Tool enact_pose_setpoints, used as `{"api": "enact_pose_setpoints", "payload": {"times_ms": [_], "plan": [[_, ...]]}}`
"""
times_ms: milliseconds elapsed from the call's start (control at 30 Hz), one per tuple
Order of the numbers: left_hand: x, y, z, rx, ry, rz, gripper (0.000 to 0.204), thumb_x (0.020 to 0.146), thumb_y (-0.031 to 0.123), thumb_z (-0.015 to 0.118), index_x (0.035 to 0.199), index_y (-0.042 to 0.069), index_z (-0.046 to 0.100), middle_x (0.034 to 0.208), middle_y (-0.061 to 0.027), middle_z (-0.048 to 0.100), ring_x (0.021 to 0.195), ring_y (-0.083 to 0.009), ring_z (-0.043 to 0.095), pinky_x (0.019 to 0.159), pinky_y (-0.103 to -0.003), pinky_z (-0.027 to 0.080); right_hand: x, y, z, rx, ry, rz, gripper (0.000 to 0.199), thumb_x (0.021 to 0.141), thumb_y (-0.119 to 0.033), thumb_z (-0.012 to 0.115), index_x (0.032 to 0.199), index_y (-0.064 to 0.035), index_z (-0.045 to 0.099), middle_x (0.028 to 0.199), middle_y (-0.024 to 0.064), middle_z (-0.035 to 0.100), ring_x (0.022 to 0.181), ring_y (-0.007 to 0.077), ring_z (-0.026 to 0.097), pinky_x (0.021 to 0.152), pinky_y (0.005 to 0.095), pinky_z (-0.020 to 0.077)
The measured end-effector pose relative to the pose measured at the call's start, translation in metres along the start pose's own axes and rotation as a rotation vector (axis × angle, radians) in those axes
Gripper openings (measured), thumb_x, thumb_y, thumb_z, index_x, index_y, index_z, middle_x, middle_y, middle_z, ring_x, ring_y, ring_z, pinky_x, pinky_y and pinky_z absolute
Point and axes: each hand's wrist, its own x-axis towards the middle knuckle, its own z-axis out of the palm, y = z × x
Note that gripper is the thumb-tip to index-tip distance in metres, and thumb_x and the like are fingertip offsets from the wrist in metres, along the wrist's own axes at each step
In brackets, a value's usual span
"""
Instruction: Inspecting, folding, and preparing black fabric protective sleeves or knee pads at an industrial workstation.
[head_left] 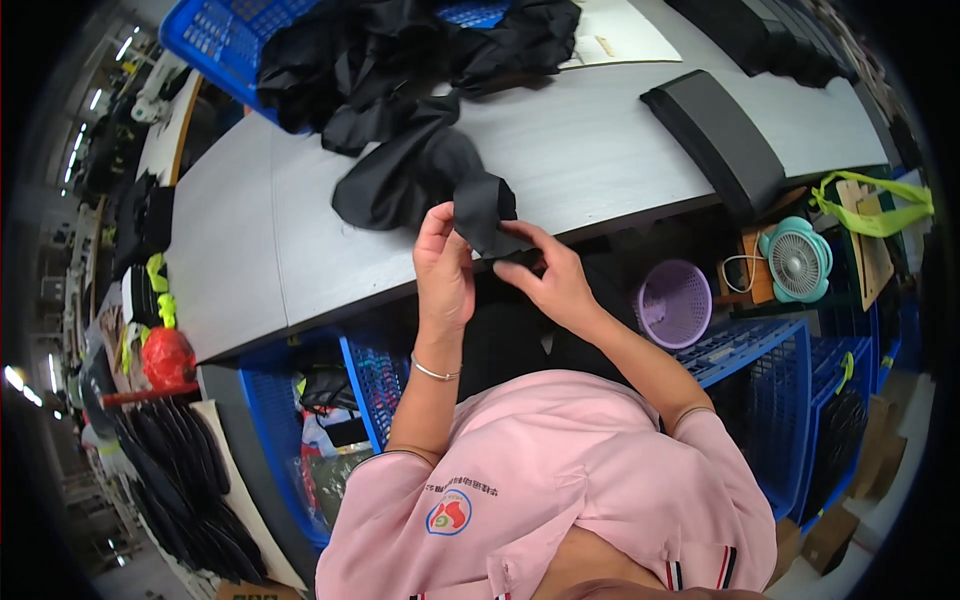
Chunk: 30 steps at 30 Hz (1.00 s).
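I see my left hand [443, 262] pinching the black fabric piece [425, 175] at its folded end; right hand [548, 278] grips the same end from below, fingers closed on it. Fabric trails up from both hands across the grey tabletop [590, 150] toward a blue basket [215, 35]. Right of the right hand: purple basket [672, 303], small teal fan [797, 260].

Bright, even overhead light on the flat grey worktable [560, 150], soft shadow under its edge. Ceiling strip lights [125, 47] glare at left; fisheye bends edges, corners black.
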Motion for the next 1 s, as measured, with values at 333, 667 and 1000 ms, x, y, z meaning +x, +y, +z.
{"api": "enact_pose_setpoints", "payload": {"times_ms": [333,667,1000], "plan": [[-0.016,-0.027,0.013,0.634,0.163,0.273,0.036,0.089,0.006,0.067,0.124,0.003,0.059,0.131,-0.0094,0.058,0.122,-0.0228,0.054,0.104,-0.035,0.042,0.018,0.015,-0.093,-0.862,0.295,-0.725,0.027,0.068,0.005,0.064,0.091,-0.0052,0.071,0.09,0.0062,0.064,0.082,0.0247,0.064,0.072,0.0352,0.051],[0.028,-0.076,0.036,1.321,-0.38,0.439,0.027,0.074,0.004,0.071,0.101,0.009,0.07,0.093,-0.0056,0.067,0.088,-0.0278,0.058,0.08,-0.039,0.042,-0.028,0.041,-0.076,-0.74,-0.03,-0.62,0.028,0.077,-0.008,0.073,0.104,-0.0032,0.066,0.109,0.0126,0.063,0.1,0.0318,0.062,0.085,0.038,0.0513],[-0.073,-0.077,0.109,0.9,-0.62,0.24,0.016,0.077,0.002,0.077,0.092,0.002,0.072,0.084,-0.0101,0.068,0.076,-0.0235,0.063,0.067,-0.031,0.05,0.024,0.015,-0.109,-0.615,0.042,-0.633,0.023,0.087,-0.011,0.06,0.109,-0.0047,0.06,0.105,0.0139,0.062,0.101,0.031,0.061,0.085,0.0385,0.0494]]}}
